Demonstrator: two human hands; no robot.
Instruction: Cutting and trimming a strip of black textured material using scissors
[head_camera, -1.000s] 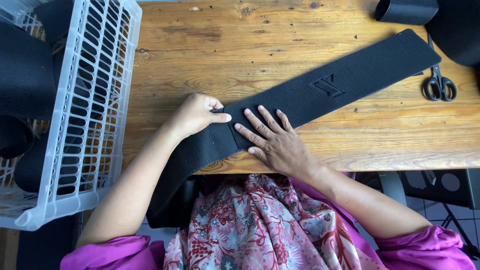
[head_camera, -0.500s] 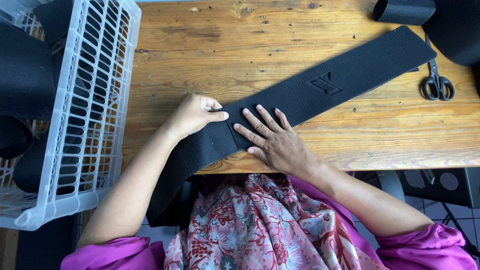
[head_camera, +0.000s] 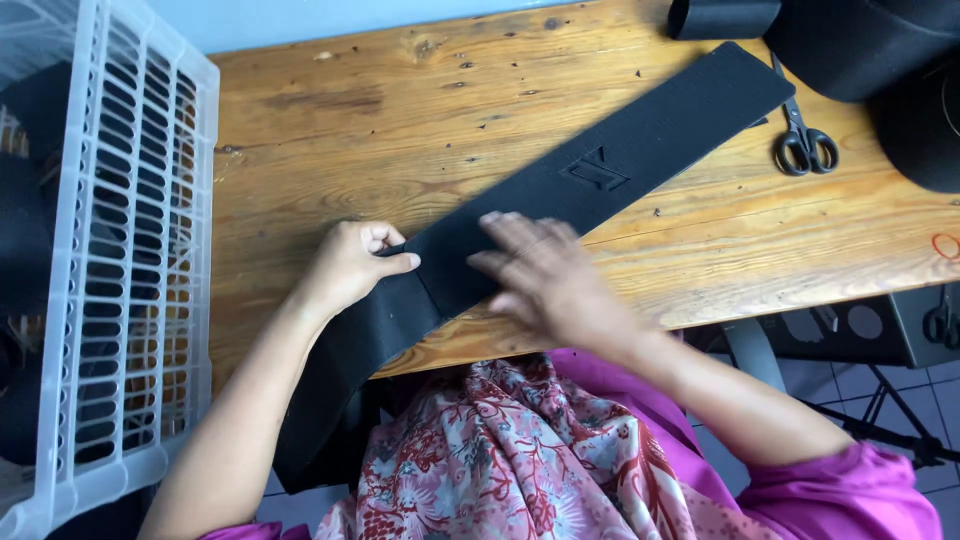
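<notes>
**Black band laid flat, near end still hanging**

The wide black elastic band lay diagonally across the wooden surface, from upper right toward lower centre, its near end drooping over the edge. The left hand pinched the band's edge in a closed grip; the right hand, blurred, lay open and flat on it. Most of the length looked smoothed; nothing appeared folded. Scissors sat at upper right, a white basket at left.
</notes>
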